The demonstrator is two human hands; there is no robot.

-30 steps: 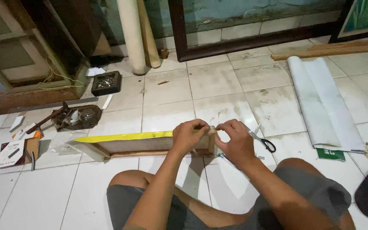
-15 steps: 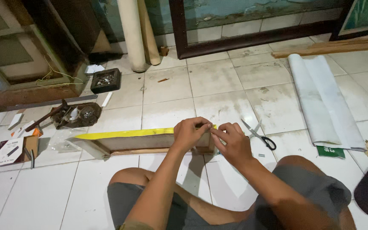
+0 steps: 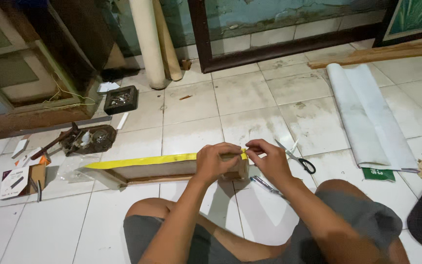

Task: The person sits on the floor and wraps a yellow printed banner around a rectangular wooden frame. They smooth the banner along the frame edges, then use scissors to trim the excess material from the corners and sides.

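A small wooden frame (image 3: 167, 171) lies on the white tiled floor (image 3: 250, 98) at centre frame, standing on edge, with a strip of yellow tape (image 3: 162, 159) running along its top edge from centre left to the corner at centre.

The left hand (image 3: 216, 162) is closed over the frame's right end, fingers wrapped across the top edge and pressing on the tape. The right hand (image 3: 268, 159), just beside it, has thumb and forefinger pinched together on the free end of the tape at the corner. Whether the tape is cut there cannot be told.

Judgement on method: the left hand should keep firm pressure on the laid portion so it does not lift. The right hand should draw the end taut and in line with the edge, then fold it squarely over the corner and rub from the centre outward. Slack or a skewed pull would likely leave wrinkles or an overhang.

Scissors (image 3: 299, 157) with black handles lie right of centre, near the right hand. A metal tool (image 3: 264, 185) lies below the frame's corner. A roll of white sheet (image 3: 367, 117) lies at right, and a small box (image 3: 15, 180) at far left.
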